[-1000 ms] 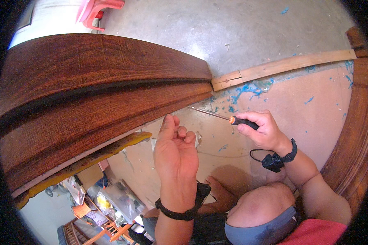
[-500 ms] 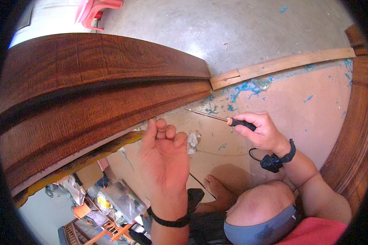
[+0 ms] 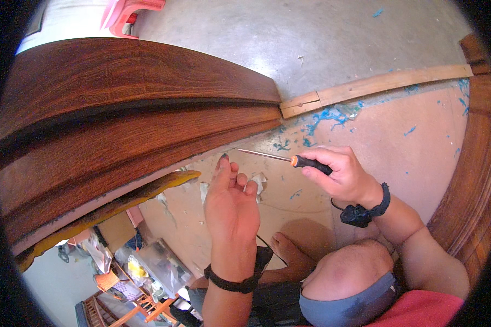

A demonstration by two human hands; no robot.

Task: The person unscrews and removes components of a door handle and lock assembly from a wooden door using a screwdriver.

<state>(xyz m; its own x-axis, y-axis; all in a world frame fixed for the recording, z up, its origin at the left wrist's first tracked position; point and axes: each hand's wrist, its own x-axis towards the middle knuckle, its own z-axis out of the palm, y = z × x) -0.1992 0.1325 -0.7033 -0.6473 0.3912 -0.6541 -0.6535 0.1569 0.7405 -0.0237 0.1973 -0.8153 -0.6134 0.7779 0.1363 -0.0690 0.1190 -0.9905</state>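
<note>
My right hand (image 3: 341,171) is wrapped round the black and orange handle of a screwdriver (image 3: 264,155). Its thin metal shaft points left, and the tip comes close to the lower edge of a dark brown wooden door frame (image 3: 147,128). Just below that tip, my left hand (image 3: 233,199) has its palm turned up and its fingers curled. A small dark spot shows at its thumb and index fingertips; whether this is a held piece cannot be made out. Along the frame's underside runs a strip of yellow-brown dried foam (image 3: 120,207).
A light wooden batten (image 3: 387,84) spans from the frame to another brown wooden piece (image 3: 463,191) at right. Blue scraps (image 3: 327,117) and crumpled white paper (image 3: 261,182) lie on the floor. A red plastic stool (image 3: 117,16) is at the far left, cluttered household items (image 3: 142,272) at lower left.
My left hand has shifted up and right, its thumb and index finger now raised toward the frame edge. The screwdriver has moved slightly left with my right hand.
</note>
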